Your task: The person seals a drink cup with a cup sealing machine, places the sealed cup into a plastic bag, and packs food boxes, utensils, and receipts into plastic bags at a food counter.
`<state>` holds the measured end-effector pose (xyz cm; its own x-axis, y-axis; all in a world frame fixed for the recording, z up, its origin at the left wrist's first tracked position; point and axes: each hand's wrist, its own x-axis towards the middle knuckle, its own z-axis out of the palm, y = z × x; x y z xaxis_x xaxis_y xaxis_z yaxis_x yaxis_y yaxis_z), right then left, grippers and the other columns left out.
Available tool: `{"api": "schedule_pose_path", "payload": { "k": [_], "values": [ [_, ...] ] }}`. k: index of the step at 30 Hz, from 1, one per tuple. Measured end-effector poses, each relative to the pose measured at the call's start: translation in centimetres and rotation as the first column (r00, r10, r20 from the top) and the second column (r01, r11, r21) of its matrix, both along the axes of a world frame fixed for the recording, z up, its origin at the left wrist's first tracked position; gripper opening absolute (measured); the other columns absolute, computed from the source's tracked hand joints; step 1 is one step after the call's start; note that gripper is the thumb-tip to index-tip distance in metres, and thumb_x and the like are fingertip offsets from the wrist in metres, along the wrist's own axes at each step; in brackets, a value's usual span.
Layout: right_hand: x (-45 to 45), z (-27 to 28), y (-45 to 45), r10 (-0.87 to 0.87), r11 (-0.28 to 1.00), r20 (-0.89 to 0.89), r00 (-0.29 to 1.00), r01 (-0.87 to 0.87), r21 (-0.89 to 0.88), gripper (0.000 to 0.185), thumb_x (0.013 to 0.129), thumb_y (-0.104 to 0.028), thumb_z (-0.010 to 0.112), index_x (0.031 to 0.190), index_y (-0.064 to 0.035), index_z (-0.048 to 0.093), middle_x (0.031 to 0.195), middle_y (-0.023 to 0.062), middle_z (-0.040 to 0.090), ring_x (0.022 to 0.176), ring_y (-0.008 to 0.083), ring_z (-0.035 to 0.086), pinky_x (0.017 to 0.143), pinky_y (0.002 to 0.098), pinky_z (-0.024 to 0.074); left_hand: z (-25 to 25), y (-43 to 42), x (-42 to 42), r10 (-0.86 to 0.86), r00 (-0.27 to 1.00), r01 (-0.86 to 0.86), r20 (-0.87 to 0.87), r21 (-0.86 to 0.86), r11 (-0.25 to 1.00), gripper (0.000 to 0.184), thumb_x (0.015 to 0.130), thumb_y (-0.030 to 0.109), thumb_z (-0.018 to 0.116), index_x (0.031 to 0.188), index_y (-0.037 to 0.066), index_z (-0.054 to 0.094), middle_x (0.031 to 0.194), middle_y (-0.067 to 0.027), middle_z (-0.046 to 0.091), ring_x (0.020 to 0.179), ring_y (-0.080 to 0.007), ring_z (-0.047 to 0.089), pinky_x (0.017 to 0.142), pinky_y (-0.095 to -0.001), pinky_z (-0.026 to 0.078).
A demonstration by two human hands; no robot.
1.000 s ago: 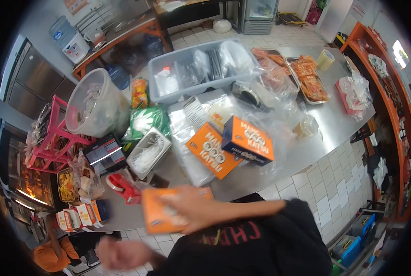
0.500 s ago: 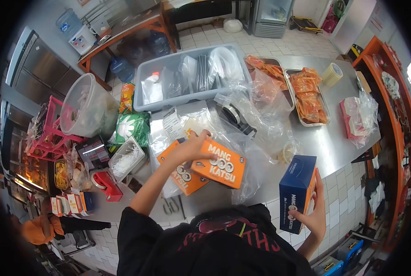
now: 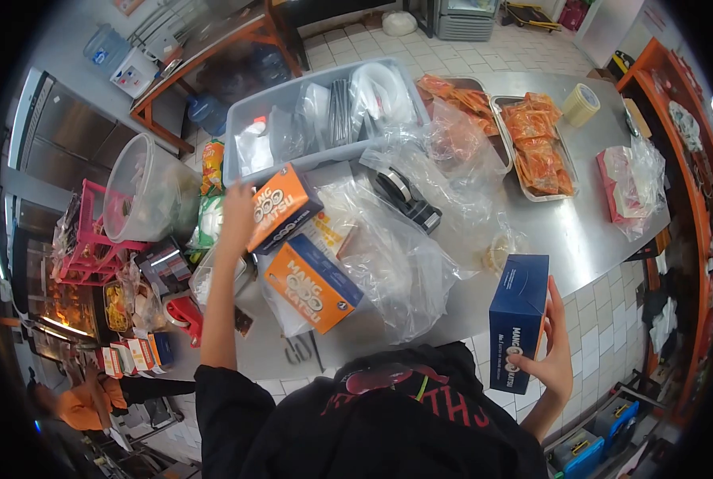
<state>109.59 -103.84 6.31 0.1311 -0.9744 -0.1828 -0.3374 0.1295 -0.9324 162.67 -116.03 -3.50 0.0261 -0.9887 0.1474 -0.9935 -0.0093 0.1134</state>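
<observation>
My left hand (image 3: 239, 209), a little blurred, grips the left end of an orange and navy food box (image 3: 284, 199) printed "Mang Katsu". This box is beside the grey bin's near edge, tilted, its orange top facing me. A second orange and navy box (image 3: 312, 285) lies nearer to me, on clear plastic bags (image 3: 396, 271). Off the table's front edge at right, my right hand (image 3: 552, 363) is closed round a third box (image 3: 517, 319), held upright with its navy side showing and the thumb across its front.
A grey plastic bin (image 3: 332, 156) of packaging stands at the back. Trays of orange packets (image 3: 540, 152) and a tape dispenser (image 3: 404, 195) are to its right. At left are a clear bucket (image 3: 145, 191), pink crate (image 3: 93, 231) and red tape dispenser (image 3: 185, 315). A person in orange (image 3: 89, 403) is farther left.
My left hand has carried the upper orange box left and away from me, off the other box. My right hand still holds its box in nearly the same place.
</observation>
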Motion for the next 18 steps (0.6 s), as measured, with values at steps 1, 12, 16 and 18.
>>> {"api": "schedule_pose_path", "payload": {
  "k": [1,12,16,18],
  "values": [
    [0.0,-0.1,0.4,-0.03,1.0,0.013,0.999,0.03,-0.008,0.111,0.046,-0.025,0.081,0.138,-0.004,0.023,0.133,0.0127,0.038,0.115,0.0231,0.046,0.09,0.037,0.034,1.6,-0.4,-5.2,-0.086,0.995,0.082,-0.048,-0.078,0.994,0.042,0.076,0.003,0.053,0.118,0.004,0.047,0.117,-0.019,0.051,0.107,-0.035,0.049,0.09,-0.0399,0.041],
    [-0.7,2.0,5.3,-0.167,0.984,-0.018,0.986,0.165,-0.067,0.11,0.047,-0.023,0.079,0.138,-0.0024,0.021,0.125,0.013,0.045,0.109,0.022,0.05,0.09,0.0362,0.0341,0.2,-0.4,-22.3,-0.872,0.462,0.88,-0.159,0.205,0.429,0.014,0.079,0.01,0.052,0.092,0.011,0.052,0.082,-0.0095,0.061,0.068,-0.0303,0.061,0.057,-0.0408,0.047],
    [-2.0,3.1,6.4,-0.214,0.973,-0.072,0.974,0.206,-0.107,0.111,0.047,-0.027,0.078,0.138,-0.0023,0.02,0.125,0.0137,0.045,0.109,0.0221,0.05,0.09,0.0343,0.0342,8.7,-1.9,-23.7,-0.596,0.505,0.76,-0.624,-0.005,0.65,0.02,0.082,0.009,0.047,0.102,0.005,0.046,0.082,-0.0159,0.059,0.071,-0.0315,0.06,0.059,-0.04,0.047],
    [-2.3,4.8,6.4,-0.277,0.954,-0.094,0.956,0.262,-0.149,0.114,0.046,-0.028,0.078,0.139,-0.0025,0.018,0.126,0.0139,0.043,0.109,0.0226,0.05,0.091,0.0337,0.0343,10.0,-2.1,-24.1,-0.57,0.361,0.729,-0.738,-0.158,0.666,0.021,0.084,0.007,0.047,0.104,0.004,0.044,0.086,-0.0168,0.058,0.073,-0.0296,0.06,0.059,-0.0387,0.048]
  ]
}}
